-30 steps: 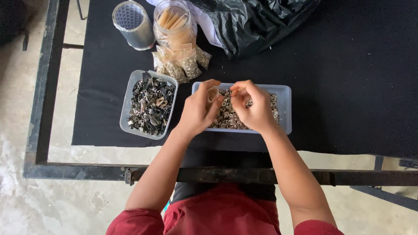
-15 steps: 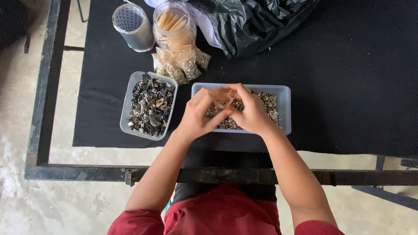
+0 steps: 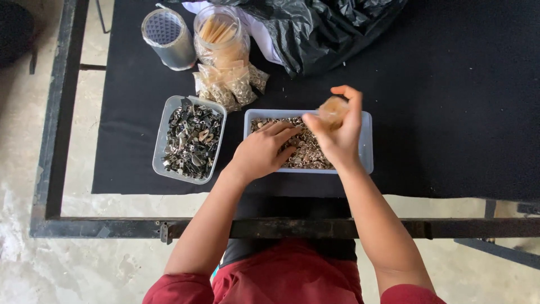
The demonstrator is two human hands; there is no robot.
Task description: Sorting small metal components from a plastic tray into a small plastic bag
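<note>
Black plastic bag [image 3: 332, 28], jar [image 3: 222, 34] and tape roll [image 3: 167, 38] lie beyond both hands.

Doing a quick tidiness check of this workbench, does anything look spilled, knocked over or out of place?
Only the roll of silver tape overhangs the black mat's left edge. Both trays keep their small metal parts inside. The left hand rests in the tray while the right hand holds a small packet.

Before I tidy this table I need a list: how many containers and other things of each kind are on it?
Clear plastic tubs: 2
Clear jar of sticks: 1
Tape roll: 1
Black plastic bag: 1
Heap of small filled bags: 1
Total: 6
</note>
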